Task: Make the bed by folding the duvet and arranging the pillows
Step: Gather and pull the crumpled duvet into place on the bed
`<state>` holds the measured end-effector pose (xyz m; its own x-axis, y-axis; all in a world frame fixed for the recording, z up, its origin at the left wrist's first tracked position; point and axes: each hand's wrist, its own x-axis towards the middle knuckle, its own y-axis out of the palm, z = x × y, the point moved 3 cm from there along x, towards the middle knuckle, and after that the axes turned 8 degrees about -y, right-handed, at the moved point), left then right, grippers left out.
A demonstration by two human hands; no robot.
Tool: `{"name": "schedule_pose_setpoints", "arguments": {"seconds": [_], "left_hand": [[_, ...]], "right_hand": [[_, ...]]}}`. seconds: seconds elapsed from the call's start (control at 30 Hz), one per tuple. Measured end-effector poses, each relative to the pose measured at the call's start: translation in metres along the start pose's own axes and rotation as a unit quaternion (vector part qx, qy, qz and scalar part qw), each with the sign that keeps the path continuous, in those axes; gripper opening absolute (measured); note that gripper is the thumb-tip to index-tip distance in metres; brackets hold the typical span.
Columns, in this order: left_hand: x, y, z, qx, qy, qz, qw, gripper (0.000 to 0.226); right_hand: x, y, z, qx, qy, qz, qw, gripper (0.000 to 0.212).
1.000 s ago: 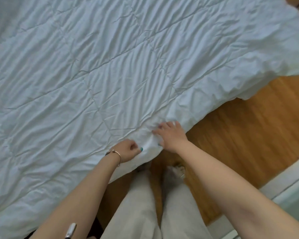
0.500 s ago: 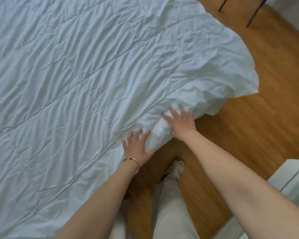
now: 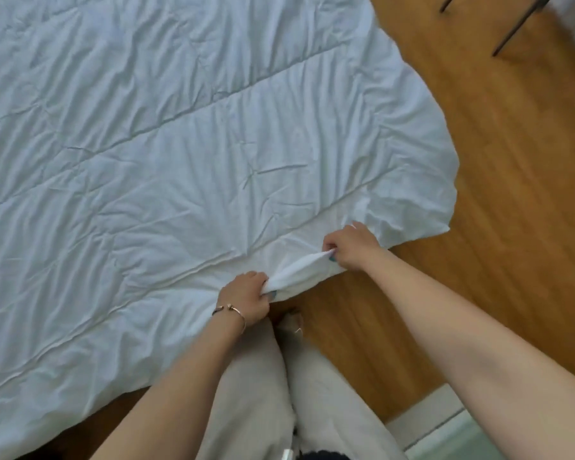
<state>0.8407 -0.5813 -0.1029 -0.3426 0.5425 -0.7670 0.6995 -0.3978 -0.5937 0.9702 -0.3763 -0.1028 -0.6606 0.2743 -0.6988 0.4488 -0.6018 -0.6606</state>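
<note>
Both hands are on the near edge of the duvet [image 3: 186,167]. The left hand [image 3: 246,298] is curled tight around a bunched bit of the hem, bracelet [image 3: 230,308] on the wrist, and the right hand [image 3: 352,247] pinches the same hem a little further along toward the corner. Between them a short ridge of white fabric stands lifted, drawn taut from one grip to the other.

Out from there, the duvet lies spread flat and wide across the bed, creased but unfolded, so by my read the folding has barely begun: this looks like the opening grab for a first fold. No pillows are in view, so that part is all to come, as far as I can judge.

Now the edges. The near hem runs just in front of the person's legs [image 3: 266,386], and the right-hand corner [image 3: 442,224] droops over the wooden floor [image 3: 498,180]. There's open floor to the right for stepping, with dark thin furniture legs [image 3: 512,31] well off at the top right, and a pale ledge [image 3: 439,413] low on the right to mind.
</note>
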Motion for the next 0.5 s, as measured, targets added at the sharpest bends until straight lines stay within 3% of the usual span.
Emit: {"name": "schedule_pose_setpoints", "arguments": {"seconds": [0.07, 0.1, 0.17, 0.23, 0.37, 0.5], "left_hand": [[0.014, -0.018, -0.016, -0.099, -0.011, 0.101, 0.990, 0.049], [0.023, -0.027, -0.028, -0.143, 0.000, 0.091, 0.985, 0.052], [0.045, -0.045, -0.054, -0.136, 0.041, -0.051, 0.989, 0.049], [0.064, -0.055, -0.083, -0.079, 0.033, -0.124, 0.989, 0.058], [0.092, -0.044, -0.132, 0.008, -0.004, -0.040, 0.999, 0.071], [0.094, -0.029, -0.169, 0.019, -0.066, -0.031, 0.997, 0.091]], "right_hand": [[-0.002, -0.016, -0.015, 0.064, 0.044, -0.061, 0.995, 0.052], [-0.004, -0.024, -0.025, 0.072, 0.065, -0.102, 0.990, 0.060], [-0.007, -0.037, -0.048, 0.061, 0.107, -0.137, 0.983, 0.072], [-0.006, -0.045, -0.073, 0.038, 0.136, -0.091, 0.986, 0.081], [-0.007, -0.050, -0.116, 0.024, 0.147, 0.042, 0.988, 0.084], [-0.016, -0.055, -0.140, 0.098, 0.139, 0.074, 0.983, 0.075]]}}
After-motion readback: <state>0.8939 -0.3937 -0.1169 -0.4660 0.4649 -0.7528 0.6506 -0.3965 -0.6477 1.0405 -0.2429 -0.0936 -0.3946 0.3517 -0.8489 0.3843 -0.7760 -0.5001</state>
